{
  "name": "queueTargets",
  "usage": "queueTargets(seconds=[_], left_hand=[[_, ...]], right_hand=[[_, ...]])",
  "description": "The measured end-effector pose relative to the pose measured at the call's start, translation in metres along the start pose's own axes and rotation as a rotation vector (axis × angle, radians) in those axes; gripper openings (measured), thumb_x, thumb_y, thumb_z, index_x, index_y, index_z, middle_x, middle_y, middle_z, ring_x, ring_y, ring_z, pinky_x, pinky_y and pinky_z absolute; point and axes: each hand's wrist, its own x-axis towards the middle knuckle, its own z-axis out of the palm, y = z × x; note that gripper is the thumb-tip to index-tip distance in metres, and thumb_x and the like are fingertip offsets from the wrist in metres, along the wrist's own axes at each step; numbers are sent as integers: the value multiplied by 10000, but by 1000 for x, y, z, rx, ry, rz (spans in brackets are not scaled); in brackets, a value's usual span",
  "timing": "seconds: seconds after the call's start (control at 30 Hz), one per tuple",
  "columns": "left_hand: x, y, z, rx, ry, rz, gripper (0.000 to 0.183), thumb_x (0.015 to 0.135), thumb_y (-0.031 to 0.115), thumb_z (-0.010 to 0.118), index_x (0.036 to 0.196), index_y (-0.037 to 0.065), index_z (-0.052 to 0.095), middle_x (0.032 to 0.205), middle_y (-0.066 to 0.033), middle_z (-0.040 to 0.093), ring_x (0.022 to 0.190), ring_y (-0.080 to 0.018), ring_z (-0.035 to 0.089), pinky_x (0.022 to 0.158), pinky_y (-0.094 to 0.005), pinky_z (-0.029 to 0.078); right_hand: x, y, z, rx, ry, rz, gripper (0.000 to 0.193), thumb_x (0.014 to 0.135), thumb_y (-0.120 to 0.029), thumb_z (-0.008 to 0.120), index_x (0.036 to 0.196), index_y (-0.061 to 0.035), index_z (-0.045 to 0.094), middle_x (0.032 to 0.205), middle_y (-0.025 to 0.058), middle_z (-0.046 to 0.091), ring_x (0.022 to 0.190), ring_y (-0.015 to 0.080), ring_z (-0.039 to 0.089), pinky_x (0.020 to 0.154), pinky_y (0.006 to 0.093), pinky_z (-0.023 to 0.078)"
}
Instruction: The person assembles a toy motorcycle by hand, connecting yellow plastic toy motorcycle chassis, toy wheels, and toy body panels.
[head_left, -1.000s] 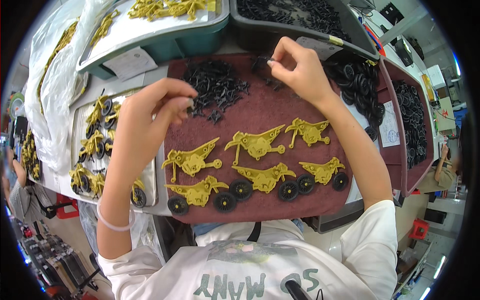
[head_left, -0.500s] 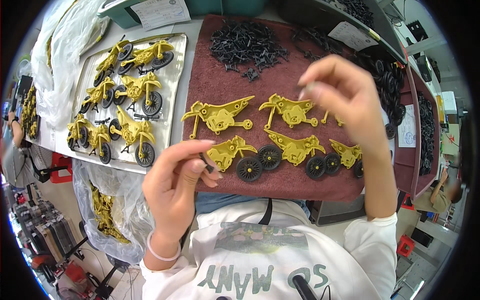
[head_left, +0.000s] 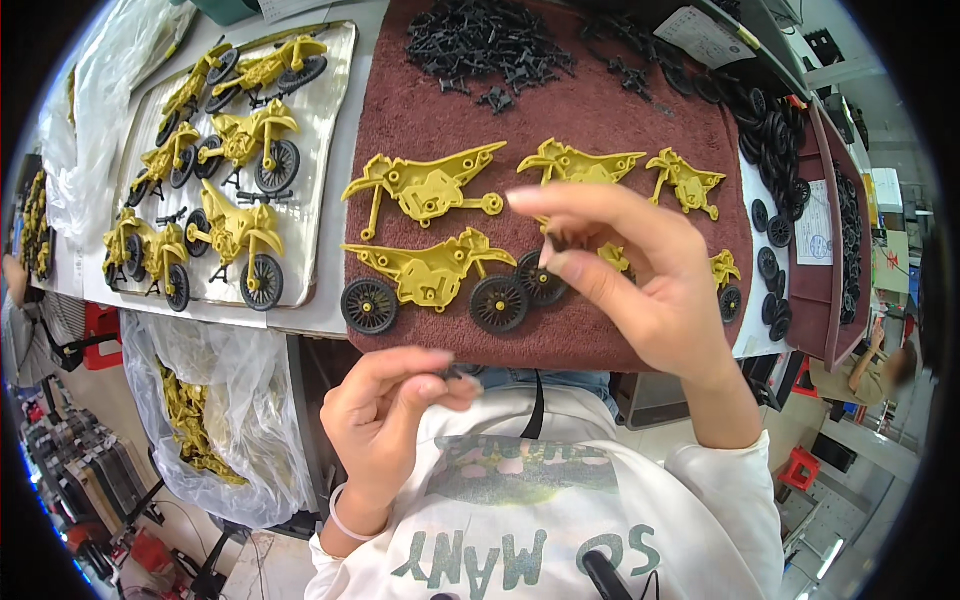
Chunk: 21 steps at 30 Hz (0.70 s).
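Observation:
My left hand (head_left: 385, 415), near the mat's front edge, pinches a small black plastic part (head_left: 458, 372), mostly hidden by the fingers. Above the mat, my right hand (head_left: 650, 285) grips another small dark piece (head_left: 566, 240) between thumb and fingers. To the left of that hand, a yellow toy motorbike half (head_left: 432, 275) lies flat with a spoked black wheel (head_left: 370, 305) at one end and a second wheel (head_left: 498, 304) at the other. Behind it is a yellow half without wheels (head_left: 425, 190). More halves lie partly under my right hand, including one at the far right (head_left: 686, 181).
The maroon towel (head_left: 600, 345) carries a heap of small black parts (head_left: 485, 45) at the back. Left stands a tray (head_left: 310, 200) of yellow motorbikes with wheels. Loose black wheels (head_left: 770, 150) pile up on the right beside a maroon bin (head_left: 825, 260). A plastic bag (head_left: 270, 440) holds yellow parts.
My right hand has come from the far right of the mat nearer to me and leftward. My left hand has drawn back off the front motorbike half. The whole view has shifted.

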Motion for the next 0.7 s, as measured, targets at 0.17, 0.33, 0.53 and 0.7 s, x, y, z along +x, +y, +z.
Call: queueTargets(seconds=[0.17, 0.33, 0.53, 0.7], left_hand=[[-15, -22, -6, -297, 65, 50, 52, 966, -18, 536, 965, -64, 513, 744, -188, 665, 680, -206, 692, 562, -287, 570], [-15, -26, -26, 193, -16, 248, 100, 943, 20, 589, 865, -28, 549, 656, -110, 638, 552, -140, 608, 488, -233, 454], [2, -19, -20, 692, 24, 459, 65, 846, 3, 694, 845, -23, 635, 619, -66, 606, 473, -166, 557, 452, -255, 407], [15, -12, -21, 922, 61, 557, 113, 804, 23, 735, 853, -17, 641, 627, -63, 562, 463, -193, 520, 431, -287, 381]], right_hand=[[15, 3, 4, -35, -112, -14, 188, 791, 114, 672, 956, 28, 700, 982, 99, 653, 880, 146, 629, 757, 256, 511], [12, 13, 21, -103, -100, -16, 140, 733, 124, 721, 829, 29, 685, 878, 97, 673, 819, 146, 645, 727, 255, 519], [-2, 18, 31, -177, -96, -109, 107, 751, 59, 721, 788, 39, 623, 786, 103, 658, 708, 187, 660, 651, 268, 525], [-3, 13, 28, -47, -142, 41, 175, 745, 145, 690, 890, 47, 683, 939, 117, 665, 846, 152, 669, 734, 247, 549]])
